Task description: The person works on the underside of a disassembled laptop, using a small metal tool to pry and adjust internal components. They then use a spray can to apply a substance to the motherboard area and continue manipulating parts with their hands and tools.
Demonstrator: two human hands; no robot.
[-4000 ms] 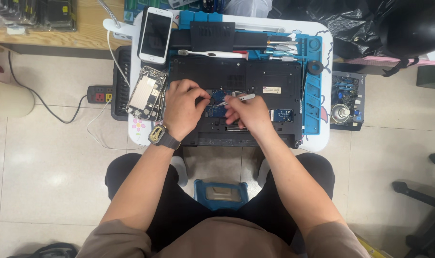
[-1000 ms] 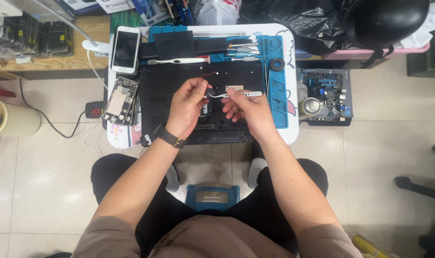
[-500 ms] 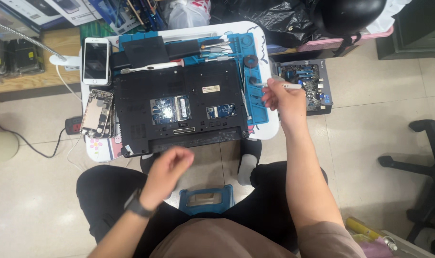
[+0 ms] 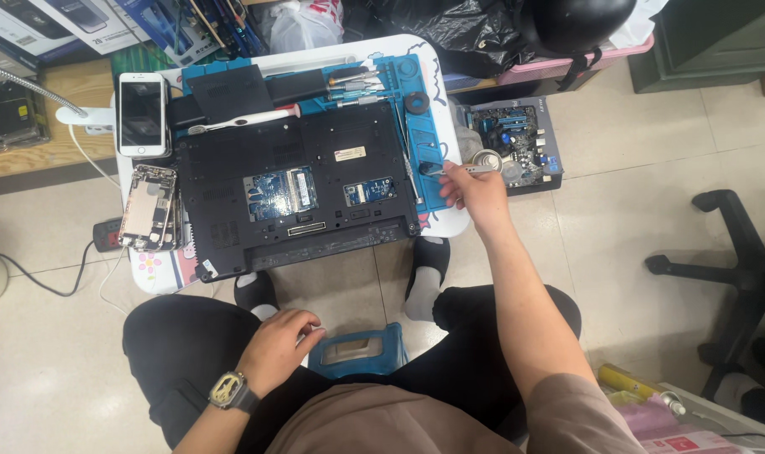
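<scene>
Pale floor tiles surround a small white table seen from straight above, with a wooden shelf and boxed goods along the top left. On the table's left edge lies a white smartphone, screen up, and just below it an opened phone body showing its insides. Beside these, filling most of the table, sits a black laptop turned underside up, two of its hatches off so that blue circuit boards show. Behind and to the right of the laptop runs a blue work mat holding a row of screwdrivers.

Low in the view, the left hand, with a watch on its wrist, rests on the person's left thigh with fingers loosely curled; whether they hold anything I cannot tell. A blue stool seat shows between the legs.

Farther right, the right hand reaches out over the table's right edge, fingers pinched round a slim silver tool. The tool lies level, one end over the blue mat, just right of the laptop, its other end over a box with a green circuit board on the floor. A black office chair base stands at far right.
</scene>
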